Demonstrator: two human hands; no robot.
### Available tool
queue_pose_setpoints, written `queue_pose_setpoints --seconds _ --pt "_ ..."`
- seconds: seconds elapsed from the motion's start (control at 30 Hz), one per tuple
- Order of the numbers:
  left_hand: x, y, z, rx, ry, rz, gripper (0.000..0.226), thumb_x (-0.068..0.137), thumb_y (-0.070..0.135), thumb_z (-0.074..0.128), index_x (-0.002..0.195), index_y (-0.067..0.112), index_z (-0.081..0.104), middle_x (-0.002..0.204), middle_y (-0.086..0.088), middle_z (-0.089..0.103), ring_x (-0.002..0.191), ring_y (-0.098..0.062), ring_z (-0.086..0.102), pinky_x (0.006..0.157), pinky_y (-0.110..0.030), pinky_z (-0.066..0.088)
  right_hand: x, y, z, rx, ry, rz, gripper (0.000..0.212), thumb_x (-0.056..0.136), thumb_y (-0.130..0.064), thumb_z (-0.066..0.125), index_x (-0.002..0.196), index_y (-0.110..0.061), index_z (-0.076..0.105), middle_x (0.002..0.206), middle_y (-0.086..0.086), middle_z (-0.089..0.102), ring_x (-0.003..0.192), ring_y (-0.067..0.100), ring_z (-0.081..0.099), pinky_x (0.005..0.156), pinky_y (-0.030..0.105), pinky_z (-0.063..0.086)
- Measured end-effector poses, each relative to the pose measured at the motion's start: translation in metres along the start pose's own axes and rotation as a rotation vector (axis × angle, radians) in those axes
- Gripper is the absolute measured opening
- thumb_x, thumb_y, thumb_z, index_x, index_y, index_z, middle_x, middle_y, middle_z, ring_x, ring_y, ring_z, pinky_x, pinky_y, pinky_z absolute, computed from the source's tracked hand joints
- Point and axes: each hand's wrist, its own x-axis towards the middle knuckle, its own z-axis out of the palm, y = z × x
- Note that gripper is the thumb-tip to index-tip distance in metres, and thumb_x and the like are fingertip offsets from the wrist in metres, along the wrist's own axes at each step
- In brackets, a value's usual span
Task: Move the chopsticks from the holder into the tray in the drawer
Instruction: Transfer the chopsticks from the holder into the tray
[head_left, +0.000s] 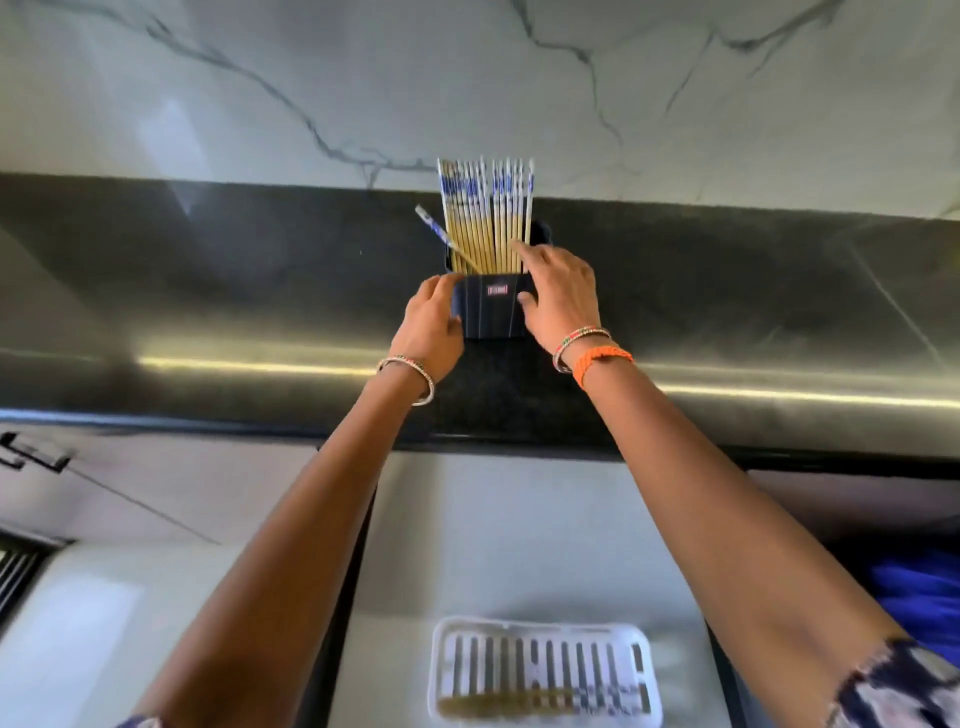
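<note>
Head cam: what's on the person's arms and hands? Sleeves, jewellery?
Both forearms are bare. The left hand has thin metallic bangles at the wrist, one with small coloured beads. The right hand has similar beaded bangles plus an orange braided band. A dark-and-white patterned sleeve edge shows near the right elbow. No gloves; I can't make out any rings.

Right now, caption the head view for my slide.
Both hands at the chopstick holder; white tray below.
</note>
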Motion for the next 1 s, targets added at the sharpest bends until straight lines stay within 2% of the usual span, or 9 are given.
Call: queue_pose_setpoints --seconds 0.1,0.3,0.47,0.53,0.67,0.8,0.87,0.93,1.0 --pt "0.032 0.000 -0.002 -0.003 -0.025 -0.018 0.057 0.085 -0.002 0.044 0.140 0.010 0.035 0.146 -0.012 0.036 0.135 -0.028 0.036 0.111 -0.038 0.035 0.027 0.002 0.002 0.008 -0.214 0.009 0.035 0.091 -0.017 0.057 0.125 -0.027 0.058 0.124 -0.001 0.063 0.123 0.021 0.052 0.114 0.051 0.014" --pt "0.041 -0.010 -0.001 0.090 -0.041 0.087 0.021 0.089 0.009 0.051 0.105 0.006 0.064 0.119 -0.010 0.058 0.106 -0.028 0.058 0.090 -0.040 0.052 0.017 0.009 -0.005 0.153 -0.147 0.012 0.024 0.091 -0.009 0.056 0.107 -0.017 0.072 0.104 0.005 0.074 0.102 0.023 0.066 0.099 0.040 0.047" --pt "0.032 -0.001 -0.001 -0.036 0.069 0.110 0.017 0.090 0.007 0.051 0.096 0.004 0.067 0.101 -0.011 0.065 0.090 -0.022 0.060 0.081 -0.027 0.051 -0.010 0.024 -0.024 0.199 -0.256 -0.019 0.020 0.087 -0.010 0.062 0.101 -0.017 0.075 0.101 0.002 0.075 0.091 0.017 0.067 0.088 0.035 0.055" --pt "0.033 0.000 0.000 -0.112 0.116 0.068 0.016 0.086 0.001 0.054 0.093 0.004 0.068 0.098 -0.012 0.067 0.086 -0.019 0.061 0.077 -0.022 0.049 -0.017 0.031 -0.034 0.311 -0.216 -0.032 0.015 0.083 -0.014 0.068 0.096 -0.014 0.075 0.094 0.002 0.073 0.083 0.013 0.064 0.081 0.030 0.056" --pt "0.033 -0.003 0.002 -0.204 0.178 -0.041 0.014 0.084 0.000 0.058 0.093 0.003 0.069 0.095 -0.014 0.070 0.085 -0.019 0.064 0.078 -0.023 0.050 -0.001 0.043 -0.041 0.486 0.045 0.132 0.026 0.082 -0.012 0.070 0.108 -0.009 0.069 0.096 0.008 0.068 0.081 0.013 0.059 0.076 0.018 0.053" --pt "0.038 -0.002 0.006 -0.272 0.176 -0.076 0.014 0.084 0.001 0.058 0.093 0.004 0.068 0.098 -0.015 0.070 0.089 -0.025 0.066 0.082 -0.029 0.055 0.042 0.043 -0.033 0.518 -0.085 0.363 0.035 0.089 -0.019 0.062 0.121 -0.004 0.061 0.111 0.012 0.069 0.104 0.020 0.063 0.091 0.023 0.044" --pt "0.042 -0.002 0.005 -0.293 0.170 -0.073 0.014 0.085 0.001 0.058 0.092 0.005 0.068 0.099 -0.015 0.069 0.091 -0.027 0.066 0.085 -0.034 0.056 0.059 0.038 -0.025 0.536 -0.175 0.396 0.020 0.092 -0.023 0.059 0.094 -0.006 0.070 0.088 0.010 0.070 0.085 0.019 0.064 0.080 0.025 0.046" --pt "0.047 -0.003 0.003 -0.299 0.173 -0.075 0.014 0.084 0.000 0.058 0.091 0.005 0.069 0.099 -0.016 0.069 0.091 -0.027 0.066 0.085 -0.033 0.055 0.069 0.031 -0.019 0.540 -0.192 0.431 0.030 0.091 -0.025 0.059 0.065 -0.011 0.061 0.058 0.001 0.053 0.057 0.011 0.048 0.062 0.024 0.040" --pt "0.049 -0.004 0.001 -0.293 0.170 -0.075 0.015 0.084 -0.002 0.058 0.091 0.004 0.069 0.100 -0.015 0.070 0.091 -0.024 0.066 0.083 -0.027 0.053 0.074 0.029 -0.014 0.569 -0.182 0.456 0.032 0.089 -0.026 0.062 0.074 0.002 0.066 0.059 0.008 0.055 0.058 0.014 0.047 0.063 0.026 0.042"
